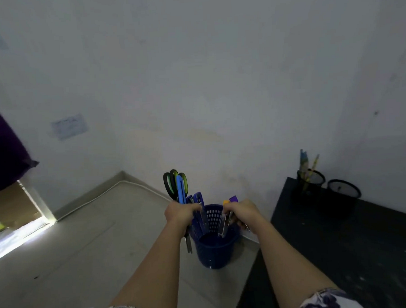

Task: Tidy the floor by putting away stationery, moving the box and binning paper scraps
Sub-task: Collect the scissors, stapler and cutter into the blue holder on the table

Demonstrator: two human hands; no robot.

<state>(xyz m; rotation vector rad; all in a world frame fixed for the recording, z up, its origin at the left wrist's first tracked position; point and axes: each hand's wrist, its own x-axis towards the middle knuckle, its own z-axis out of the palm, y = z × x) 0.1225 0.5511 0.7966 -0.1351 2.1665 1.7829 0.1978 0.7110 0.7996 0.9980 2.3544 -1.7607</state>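
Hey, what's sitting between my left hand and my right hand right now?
In the head view, only the blue basket: its perforated far wall fills the gap between the left hand, gripping the scissors, and the right hand, gripping a cutter.

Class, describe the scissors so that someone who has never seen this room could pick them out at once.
Find the blue perforated basket standing on the floor. The left hand above its rim grips a bundle; the scissors stand tallest in it, the only item with black-and-green loop handles among blue cutters.
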